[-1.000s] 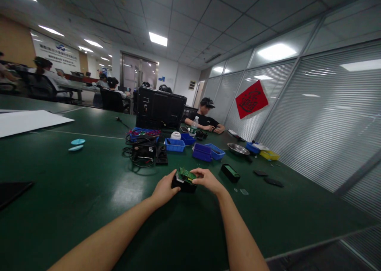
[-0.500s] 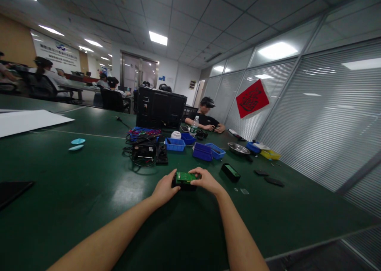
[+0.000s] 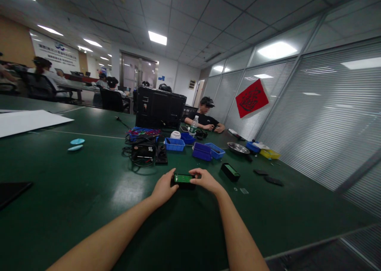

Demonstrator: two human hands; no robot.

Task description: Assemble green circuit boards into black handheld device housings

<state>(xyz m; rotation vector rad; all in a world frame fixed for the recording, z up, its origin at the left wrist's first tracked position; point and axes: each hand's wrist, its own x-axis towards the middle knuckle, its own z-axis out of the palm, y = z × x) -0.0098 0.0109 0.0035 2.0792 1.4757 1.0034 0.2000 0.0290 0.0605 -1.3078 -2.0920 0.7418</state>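
A small black case (image 3: 183,184) with a green circuit board (image 3: 183,178) lying flat in it rests on the green table (image 3: 89,199). My left hand (image 3: 163,188) grips the case's left end with its fingers curled. My right hand (image 3: 205,180) holds the right end, fingers pressed on the board's edge. A second black case with a green board (image 3: 230,171) lies just to the right of my right hand.
Blue bins (image 3: 207,151), a black device with cables (image 3: 143,152), a metal bowl (image 3: 238,148), a yellow tray (image 3: 269,154) and a black box (image 3: 159,107) stand beyond my hands. A person (image 3: 206,119) sits at the far end. Black flat parts (image 3: 273,180) lie right.
The green board was tilted up out of the case; it has dropped flat into the case between my hands. Both hands stayed at the case's ends.
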